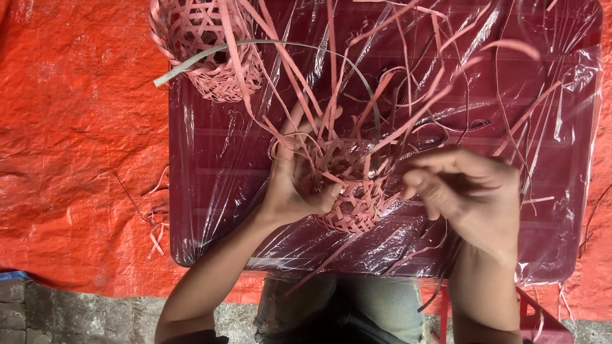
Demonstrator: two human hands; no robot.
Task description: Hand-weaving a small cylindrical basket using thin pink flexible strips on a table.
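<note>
Mid-weave, I watch the left hand [294,185] cup the half-woven pink basket [350,191] while the right hand [468,191] pinches a loose strip [408,127], which I judge needs tucking next.

The finished pink basket [204,51] at the far left is running off the far edge, so its upper part is not showing, and the loose pink strips [408,70] fanning from the half-woven basket [354,191] are also leaving the picture there. The left hand [296,181] is covering the near left wall of that half-woven basket, while the right hand [475,191] is hiding whatever strip its curled fingers are pinching. Both forearms are being cut off by the near edge.
</note>
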